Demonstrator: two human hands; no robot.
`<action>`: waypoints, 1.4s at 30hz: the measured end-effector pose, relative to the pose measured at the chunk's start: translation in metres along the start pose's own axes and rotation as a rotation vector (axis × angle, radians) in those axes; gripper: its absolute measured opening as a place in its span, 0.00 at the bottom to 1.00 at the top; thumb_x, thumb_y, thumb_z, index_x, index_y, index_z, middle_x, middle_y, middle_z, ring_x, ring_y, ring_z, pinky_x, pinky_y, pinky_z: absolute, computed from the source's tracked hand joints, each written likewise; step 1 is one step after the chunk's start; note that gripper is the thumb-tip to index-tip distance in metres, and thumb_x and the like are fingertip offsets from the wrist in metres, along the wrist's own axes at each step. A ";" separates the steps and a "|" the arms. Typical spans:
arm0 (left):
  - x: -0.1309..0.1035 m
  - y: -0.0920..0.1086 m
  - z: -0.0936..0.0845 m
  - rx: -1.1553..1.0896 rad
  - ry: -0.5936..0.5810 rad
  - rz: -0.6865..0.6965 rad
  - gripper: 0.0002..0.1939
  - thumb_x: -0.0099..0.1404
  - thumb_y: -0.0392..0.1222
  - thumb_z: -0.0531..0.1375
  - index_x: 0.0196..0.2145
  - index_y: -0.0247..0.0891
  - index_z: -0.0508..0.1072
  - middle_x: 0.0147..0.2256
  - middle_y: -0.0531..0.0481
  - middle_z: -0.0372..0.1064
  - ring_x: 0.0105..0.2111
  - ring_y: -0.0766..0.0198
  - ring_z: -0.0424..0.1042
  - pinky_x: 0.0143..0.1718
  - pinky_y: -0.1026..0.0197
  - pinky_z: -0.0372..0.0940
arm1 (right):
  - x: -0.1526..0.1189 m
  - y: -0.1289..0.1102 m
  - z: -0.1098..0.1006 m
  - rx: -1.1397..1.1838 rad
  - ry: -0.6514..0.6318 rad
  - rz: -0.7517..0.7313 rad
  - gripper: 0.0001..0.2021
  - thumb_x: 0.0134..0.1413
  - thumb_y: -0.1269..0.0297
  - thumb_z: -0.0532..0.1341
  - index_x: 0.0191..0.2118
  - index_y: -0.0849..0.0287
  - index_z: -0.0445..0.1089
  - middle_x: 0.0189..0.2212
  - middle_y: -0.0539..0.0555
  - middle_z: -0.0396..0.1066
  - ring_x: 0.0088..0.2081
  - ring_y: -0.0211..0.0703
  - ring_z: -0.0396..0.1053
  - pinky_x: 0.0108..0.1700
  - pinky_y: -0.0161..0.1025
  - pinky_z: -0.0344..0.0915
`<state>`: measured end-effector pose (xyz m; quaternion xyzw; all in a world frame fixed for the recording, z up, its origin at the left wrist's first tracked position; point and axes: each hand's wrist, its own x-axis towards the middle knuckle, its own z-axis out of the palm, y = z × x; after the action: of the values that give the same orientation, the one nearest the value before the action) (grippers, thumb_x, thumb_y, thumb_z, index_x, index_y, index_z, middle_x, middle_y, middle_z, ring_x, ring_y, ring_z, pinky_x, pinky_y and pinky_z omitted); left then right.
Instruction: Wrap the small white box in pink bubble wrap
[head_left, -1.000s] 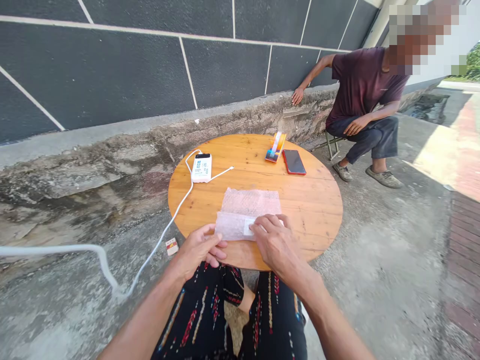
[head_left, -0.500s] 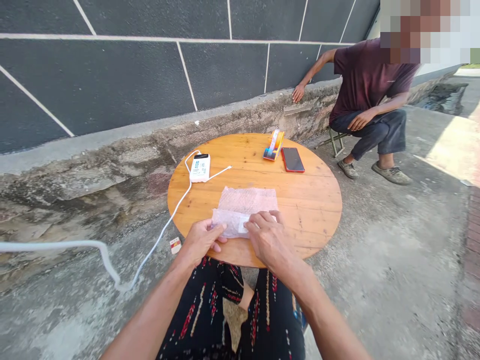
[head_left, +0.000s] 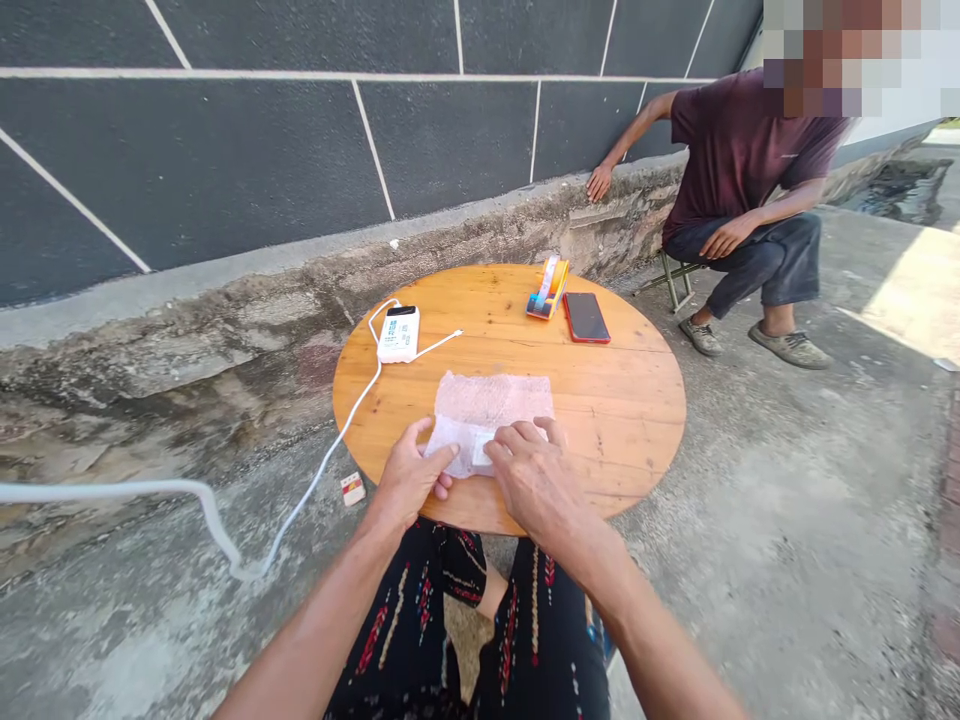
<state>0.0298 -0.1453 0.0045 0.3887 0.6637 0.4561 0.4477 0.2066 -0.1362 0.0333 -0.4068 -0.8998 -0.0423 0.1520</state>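
By the tabletop's [head_left: 630, 400] near edge, the left hand [head_left: 409, 468] is pinching seemingly part-folded bubble wrap [head_left: 495, 398], its far side lying open, the right hand [head_left: 536, 475] covering a white item [head_left: 481, 449], grip unclear.

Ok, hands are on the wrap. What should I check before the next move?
1. Left hand at the bubble wrap: ok, thumb on its left end.
2. Right hand on the pale item: ok.
3. Pale item's right end: cannot tell, right hand covers it.
4. White cable off the wrap: ok.
5. Tabletop beyond the wrap free: not ok, tape dispenser and phone there.
6. Seated person away from the wrap: ok.
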 end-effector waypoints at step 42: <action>-0.021 0.016 0.022 0.444 0.010 0.494 0.10 0.59 0.35 0.55 0.37 0.37 0.75 0.31 0.51 0.70 0.31 0.65 0.68 0.34 0.64 0.61 | 0.012 0.000 -0.010 0.046 -0.002 0.044 0.18 0.55 0.75 0.55 0.53 0.62 0.61 0.43 0.61 0.74 0.51 0.51 0.65 0.60 0.57 0.43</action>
<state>0.0585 -0.1550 0.0206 0.6236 0.6349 0.3969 0.2246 0.2015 -0.1300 0.0464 -0.4230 -0.8915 -0.0177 0.1611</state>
